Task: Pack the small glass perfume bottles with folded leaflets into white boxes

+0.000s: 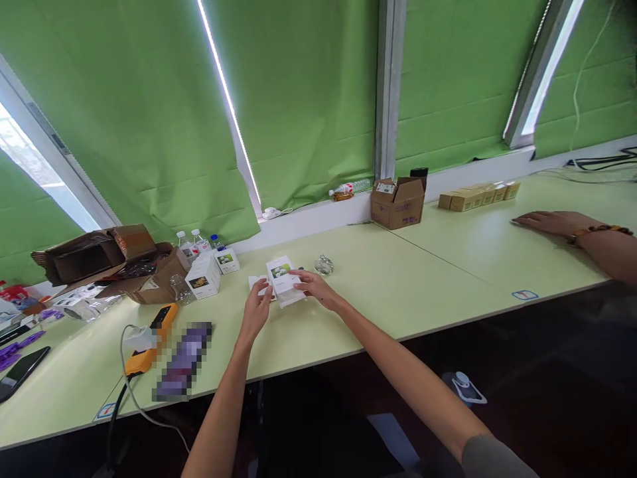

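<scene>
Right hand [314, 287] touched white box [281, 281] with flower picture. Left hand [256, 309] was at box's left edge. Both grips hard to see. Shiny crinkly thing [324, 265] lay just past right hand. White cartons [205, 273] stood left of left hand. Other person's hand [552, 223] lay on table [398, 285], far right of right hand.

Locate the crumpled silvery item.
Head view, near centre: the crumpled silvery item lies on the table, just beyond the right hand and right of the white box nearest that hand.
</scene>
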Motion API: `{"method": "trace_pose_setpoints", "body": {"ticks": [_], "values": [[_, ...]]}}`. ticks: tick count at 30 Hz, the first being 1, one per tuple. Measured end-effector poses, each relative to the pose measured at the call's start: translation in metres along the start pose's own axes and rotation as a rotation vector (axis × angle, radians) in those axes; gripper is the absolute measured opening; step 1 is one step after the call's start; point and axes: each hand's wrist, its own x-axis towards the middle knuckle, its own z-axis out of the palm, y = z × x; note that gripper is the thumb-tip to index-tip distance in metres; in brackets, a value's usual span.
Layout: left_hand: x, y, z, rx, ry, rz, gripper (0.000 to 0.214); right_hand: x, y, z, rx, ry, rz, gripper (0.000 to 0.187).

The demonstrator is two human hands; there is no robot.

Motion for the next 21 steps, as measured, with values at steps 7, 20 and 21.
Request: {"method": "trace_pose_setpoints", "body": {"ticks": [7,20,21], "values": [[0.004,-0.015,0.011,-0.374,-0.033,-0.251,0.069,0.001,0.004,-0.003,0.010,-0.044,0.011,0.065],[-0.003,-0.016,0.002,-0.494,-0.104,-0.244,0.088,-0.006,0.000,0.002,-0.025,-0.201,-0.023,0.076],[-0.004,-0.016,0.001,-0.499,-0.112,-0.230,0.088,-0.006,0.000,0.002,-0.021,-0.205,-0.022,0.076]]}}
